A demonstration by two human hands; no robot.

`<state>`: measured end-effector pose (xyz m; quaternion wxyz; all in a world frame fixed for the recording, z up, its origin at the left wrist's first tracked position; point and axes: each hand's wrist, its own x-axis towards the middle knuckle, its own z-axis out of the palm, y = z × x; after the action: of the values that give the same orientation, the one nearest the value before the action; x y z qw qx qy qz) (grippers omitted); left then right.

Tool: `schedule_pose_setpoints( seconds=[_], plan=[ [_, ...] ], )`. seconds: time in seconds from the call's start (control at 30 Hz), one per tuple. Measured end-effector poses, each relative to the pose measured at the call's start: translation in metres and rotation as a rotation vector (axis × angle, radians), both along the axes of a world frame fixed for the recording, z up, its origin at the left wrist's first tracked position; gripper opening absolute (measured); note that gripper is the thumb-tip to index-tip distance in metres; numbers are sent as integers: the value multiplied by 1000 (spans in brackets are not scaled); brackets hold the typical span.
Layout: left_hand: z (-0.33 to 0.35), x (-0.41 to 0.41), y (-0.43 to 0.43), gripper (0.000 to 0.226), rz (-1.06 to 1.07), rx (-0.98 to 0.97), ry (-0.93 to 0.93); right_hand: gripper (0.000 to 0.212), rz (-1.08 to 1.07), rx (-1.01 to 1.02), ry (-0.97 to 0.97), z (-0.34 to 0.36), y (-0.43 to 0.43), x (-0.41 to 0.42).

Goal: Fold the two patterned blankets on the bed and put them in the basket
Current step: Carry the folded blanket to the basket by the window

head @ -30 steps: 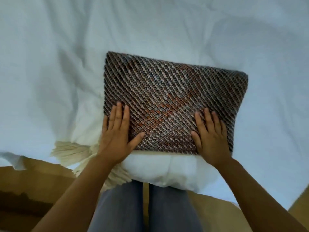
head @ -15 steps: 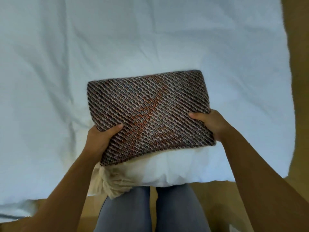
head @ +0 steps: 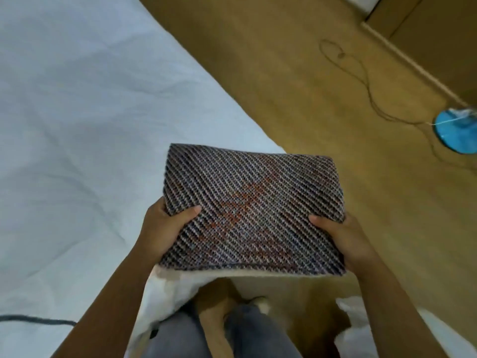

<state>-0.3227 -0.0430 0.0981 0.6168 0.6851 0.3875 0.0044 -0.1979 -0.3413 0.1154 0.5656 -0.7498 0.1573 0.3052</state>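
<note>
Folded patterned blanket (head: 254,208) held up in both hands, centre-right of view. Dense diagonal ribbing, dark brown/grey with pale stitches, an orange-red zigzag motif through the middle. Folded into a thick rectangle, long side running 9 to 3 o'clock; far edge rounded like a fold, near edge shows stacked layers. White fabric (head: 180,288) hangs from under the near edge at 6 to 7 o'clock; cannot tell whether it is lining or a separate piece.

Left hand (head: 165,228) clamps the blanket's 8 o'clock corner, thumb on top, fingers curled underneath and hidden. Right hand (head: 343,239) clamps the 4 o'clock side, thumb on top, fingers under. Both closed tight on the blanket.

Blanket sits off the bed (head: 90,125), its 10 o'clock corner over the mattress corner, the rest over wooden floor (head: 296,86). Bed fills the 9 to 12 o'clock area, white sheet, wrinkled; its edge runs diagonally from 12 o'clock down to the blanket. Dark cord (head: 38,320) lies on the sheet at 8 o'clock.

Floor open from 12 to 3 o'clock. Thin cable (head: 361,73) trails across it at 1 to 2 o'clock to a blue round object (head: 456,130) at 3 o'clock, cut by the frame. Skirting board (head: 413,63) runs at 2 o'clock. Person's legs in grey jeans (head: 258,332) at 6 o'clock. White crumpled material (head: 353,324) at 5 o'clock, blurred. Basket not seen.
</note>
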Motion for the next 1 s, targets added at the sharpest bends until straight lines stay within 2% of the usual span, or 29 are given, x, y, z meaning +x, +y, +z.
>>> schedule_pose_setpoints(
  seconds=[0.17, 0.33, 0.4, 0.47, 0.57, 0.7, 1.0],
  plan=[
    [25, 88, -124, 40, -238, -6, -75, 37, -294, 53, -62, 31, -147, -2],
    [54, 164, -247, 22, -440, -60, -141, 53, -555, 62, -100, 55, -265, -2],
    [64, 194, -291, 20, -506, -81, -171, 59, -652, 71, -104, 58, -299, 3],
    [72, 227, -337, 19, -599, -119, -170, 50, -760, 80, -137, 61, -333, 7],
    [79, 278, -396, 18, -719, -136, -186, 49, -909, 105, -146, 60, -379, 17],
    [88, 348, -482, 15, -902, -152, -216, 28, -1093, 94, -178, 69, -439, 37],
    [100, 439, -687, 15, -1329, -183, -184, 34, -1470, -63, -246, 86, -538, 37]
  ],
)
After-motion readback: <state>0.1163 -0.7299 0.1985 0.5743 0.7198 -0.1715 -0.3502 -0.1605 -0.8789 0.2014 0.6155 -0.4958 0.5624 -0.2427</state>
